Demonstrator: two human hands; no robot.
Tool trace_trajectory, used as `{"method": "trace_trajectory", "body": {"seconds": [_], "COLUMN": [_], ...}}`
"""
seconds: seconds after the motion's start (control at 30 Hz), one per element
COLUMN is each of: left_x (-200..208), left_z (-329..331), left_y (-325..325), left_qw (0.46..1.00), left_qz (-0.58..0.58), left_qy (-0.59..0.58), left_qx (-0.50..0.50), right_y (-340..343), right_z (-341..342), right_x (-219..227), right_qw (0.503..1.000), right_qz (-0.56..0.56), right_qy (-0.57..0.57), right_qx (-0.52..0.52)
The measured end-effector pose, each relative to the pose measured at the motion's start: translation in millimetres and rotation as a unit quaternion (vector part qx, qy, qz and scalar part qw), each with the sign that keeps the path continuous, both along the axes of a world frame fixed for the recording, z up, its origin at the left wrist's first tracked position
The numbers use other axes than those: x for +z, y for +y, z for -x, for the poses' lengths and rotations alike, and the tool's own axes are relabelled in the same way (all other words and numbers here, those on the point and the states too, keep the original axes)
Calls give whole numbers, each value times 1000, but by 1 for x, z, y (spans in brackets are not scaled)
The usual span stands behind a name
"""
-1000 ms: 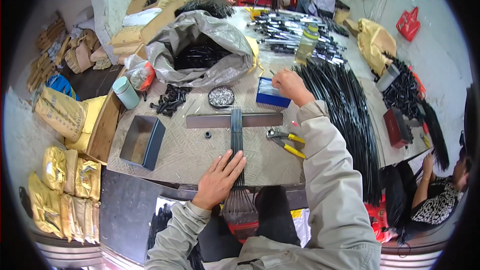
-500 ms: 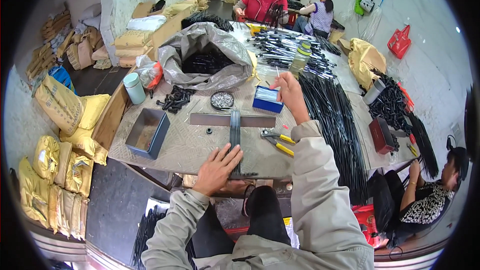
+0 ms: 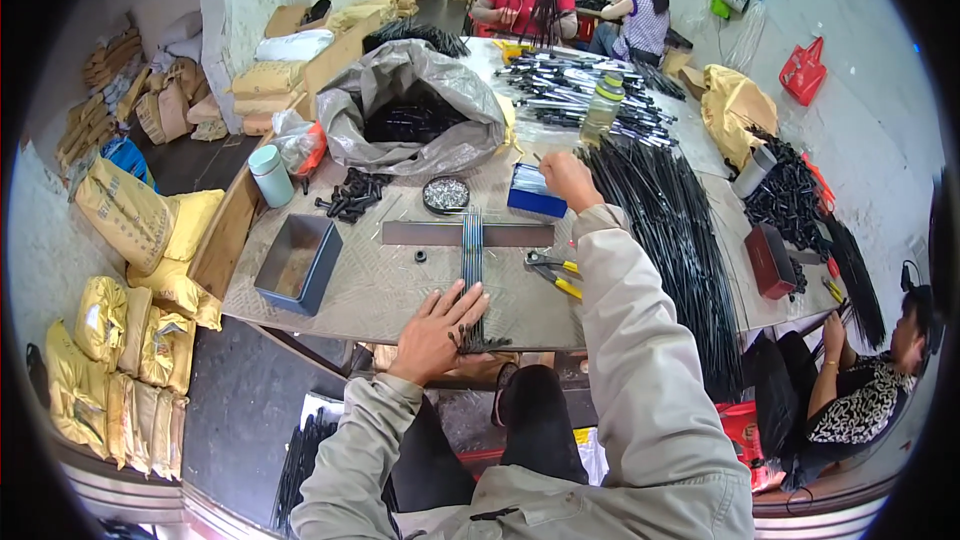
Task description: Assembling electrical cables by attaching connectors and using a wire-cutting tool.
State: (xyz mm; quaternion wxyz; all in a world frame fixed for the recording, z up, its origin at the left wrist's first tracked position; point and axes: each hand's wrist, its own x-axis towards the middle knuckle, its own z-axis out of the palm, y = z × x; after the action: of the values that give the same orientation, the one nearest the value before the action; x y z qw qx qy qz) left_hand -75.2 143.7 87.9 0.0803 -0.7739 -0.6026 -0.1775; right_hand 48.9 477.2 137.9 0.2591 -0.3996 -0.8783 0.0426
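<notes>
My left hand [image 3: 436,333] lies flat, fingers spread, on the near end of a bundle of thin dark rods [image 3: 471,258] on the metal table [image 3: 370,285]. The rods run across a flat metal bar [image 3: 430,233]. My right hand [image 3: 567,180] reaches forward over a small blue box [image 3: 533,199] and pinches something thin above it; the item is too small to identify. Yellow-handled pliers [image 3: 552,273] lie beside the rods, just right of them.
A grey open metal box [image 3: 295,263], a round dish of small parts [image 3: 446,194], a heap of black parts [image 3: 352,194] and a grey sack [image 3: 415,105] are on the table. Long black rods [image 3: 670,230] cover the right. Other people sit at the far end and at the right.
The view has tilted so the table sits higher in the picture. My left hand stays on the rods' near end. My right hand remains at the blue box.
</notes>
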Motion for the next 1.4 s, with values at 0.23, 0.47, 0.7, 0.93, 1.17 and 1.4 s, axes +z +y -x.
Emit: {"method": "trace_trajectory", "body": {"seconds": [0.23, 0.47, 0.7, 0.93, 1.17, 1.4], "left_x": [12, 23, 82, 141, 142, 140], "left_z": [3, -5, -6, -26, -33, -32], "left_y": [-2, -2, -18, -28, -30, -30], "left_qw": [999, 998, 897, 764, 804, 809], "left_qz": [36, 42, 86, 101, 73, 57], "left_qy": [4, -52, -413, -618, -573, -565], "left_qx": [2, -14, -134, -157, -138, -151], "right_y": [1, -16, -231, -292, -281, -289], "right_z": [5, -7, -75, -92, -85, -84], "right_x": [-3, 4, 96, 98, 88, 90], "right_qw": [1000, 969, 862, 932, 917, 927], "right_qz": [9, 81, 122, -82, -58, -68], "right_qy": [17, 228, 431, 259, 302, 280], "right_qx": [15, 53, 236, 241, 254, 238]}}
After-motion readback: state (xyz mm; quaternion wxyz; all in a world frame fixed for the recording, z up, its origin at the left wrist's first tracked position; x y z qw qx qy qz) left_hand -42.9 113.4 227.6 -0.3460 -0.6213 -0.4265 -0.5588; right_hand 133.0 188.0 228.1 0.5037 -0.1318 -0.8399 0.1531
